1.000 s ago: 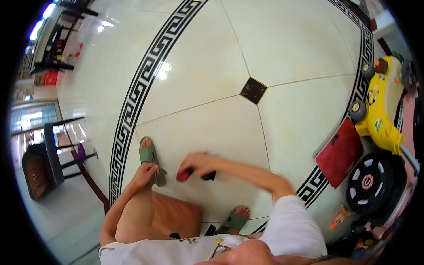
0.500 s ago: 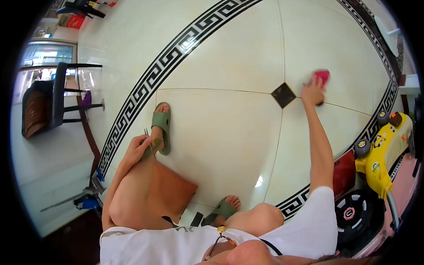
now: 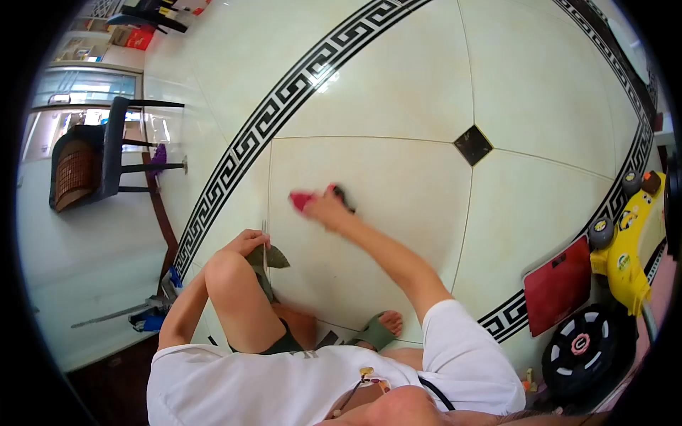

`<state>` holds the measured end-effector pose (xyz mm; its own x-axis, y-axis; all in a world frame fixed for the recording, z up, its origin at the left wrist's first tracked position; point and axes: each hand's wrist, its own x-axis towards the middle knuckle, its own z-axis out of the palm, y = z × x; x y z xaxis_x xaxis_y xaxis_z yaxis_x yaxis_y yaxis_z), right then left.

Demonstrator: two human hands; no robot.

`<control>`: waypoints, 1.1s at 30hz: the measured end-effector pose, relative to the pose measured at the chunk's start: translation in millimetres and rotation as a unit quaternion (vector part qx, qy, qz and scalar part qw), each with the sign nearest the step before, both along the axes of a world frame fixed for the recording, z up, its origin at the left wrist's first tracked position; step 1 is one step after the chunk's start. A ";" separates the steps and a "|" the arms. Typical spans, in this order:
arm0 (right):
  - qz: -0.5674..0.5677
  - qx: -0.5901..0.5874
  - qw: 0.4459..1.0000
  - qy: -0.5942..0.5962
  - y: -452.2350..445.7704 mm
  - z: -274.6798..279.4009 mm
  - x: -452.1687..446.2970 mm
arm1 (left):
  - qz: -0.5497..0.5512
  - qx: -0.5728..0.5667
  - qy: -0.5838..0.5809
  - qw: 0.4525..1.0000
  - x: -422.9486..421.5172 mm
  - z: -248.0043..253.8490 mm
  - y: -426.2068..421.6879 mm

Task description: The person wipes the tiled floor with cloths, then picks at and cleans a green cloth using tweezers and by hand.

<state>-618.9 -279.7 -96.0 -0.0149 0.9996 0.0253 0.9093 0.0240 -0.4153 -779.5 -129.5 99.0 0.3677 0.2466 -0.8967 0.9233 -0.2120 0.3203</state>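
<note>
My right hand (image 3: pixel 328 209) reaches across the tiled floor (image 3: pixel 383 167), its fingers closed around a pinkish-red object (image 3: pixel 301 201) with a rounded end. A dark part (image 3: pixel 344 196) sticks out on the other side of that hand; blur hides what kind of thing it is. By my raised knee, my left hand (image 3: pixel 249 242) is closed on a thin pointed metal tool (image 3: pixel 264 231), its tips away from me. Beside those fingers shows a fan-shaped olive-green piece (image 3: pixel 275 258); I cannot tell whether it is held. A green slipper (image 3: pixel 376 332) is on one foot.
At right lie a red flat case (image 3: pixel 559 286), a yellow ride-on toy (image 3: pixel 626 248) and a black wheel (image 3: pixel 580 348). A dark chair (image 3: pixel 114 153) stands at left. An orange-brown cushion-like thing (image 3: pixel 297 323) is partly hidden under my leg. A black diamond inlay (image 3: pixel 473 145) marks the floor.
My right hand has swept from the far right to the middle left, carrying the pinkish-red object. My left hand has shifted slightly right and nearer me, and my knee now covers more of the foot.
</note>
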 end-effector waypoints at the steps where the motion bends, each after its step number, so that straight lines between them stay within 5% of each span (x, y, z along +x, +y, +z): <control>1: 0.056 0.051 0.996 0.035 -10.7 4.3 -25.3 | 0.010 0.006 -0.016 1.000 -1.8 -15.3 11.2; 5: -0.015 0.060 0.937 0.345 -54.0 34.3 -28.7 | 0.065 0.001 -0.010 0.998 -0.7 -32.8 30.4; 7: -0.081 0.109 0.819 0.557 -91.3 64.0 32.9 | 0.052 -0.039 0.011 0.998 1.5 -27.3 40.4; 8: -0.226 0.113 0.750 0.611 -119.9 92.0 57.9 | 0.042 -0.026 0.018 0.999 -7.9 -37.1 52.2; 9: -0.419 0.129 0.718 0.540 -144.2 101.5 76.8 | 0.036 -0.042 0.000 0.998 -16.7 -45.8 63.9; 10: -0.468 0.163 0.787 0.368 -179.9 76.5 108.7 | 0.030 -0.057 -0.018 0.998 -25.4 -52.1 77.3; 11: -0.603 0.094 0.726 0.318 -224.2 55.9 135.1 | 0.023 -0.072 -0.035 0.997 -33.6 -56.4 88.8; 13: -0.654 0.113 0.748 0.023 -296.7 25.1 167.3 | 0.067 -0.078 -0.051 0.993 -50.7 -61.6 99.4; 17: -0.759 -0.117 0.638 -0.056 -330.8 -14.5 129.6 | 0.079 -0.109 -0.078 0.988 -70.9 -68.2 93.4; 19: -0.713 -0.121 0.672 -0.158 -270.8 -8.0 101.5 | 0.101 -0.195 -0.017 0.976 -74.2 -69.7 97.0; 21: -0.630 0.028 0.767 -0.119 -208.1 -6.9 88.6 | 0.103 -0.220 -0.069 0.967 -69.8 -62.5 96.2; 27: -0.387 0.052 0.920 0.013 -16.9 33.4 6.9 | 0.055 -0.235 -0.060 0.968 -75.0 -41.5 102.6; 33: -0.209 0.003 0.974 0.087 18.9 33.1 -132.4 | -0.043 -0.194 -0.152 0.968 -93.5 -9.0 119.5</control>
<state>-751.3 -260.9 -62.9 0.3977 0.9175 -0.0025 0.7559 -0.3292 -0.5659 -872.9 -10.0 90.0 0.6335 -0.1307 -0.7626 0.7581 -0.0925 0.6456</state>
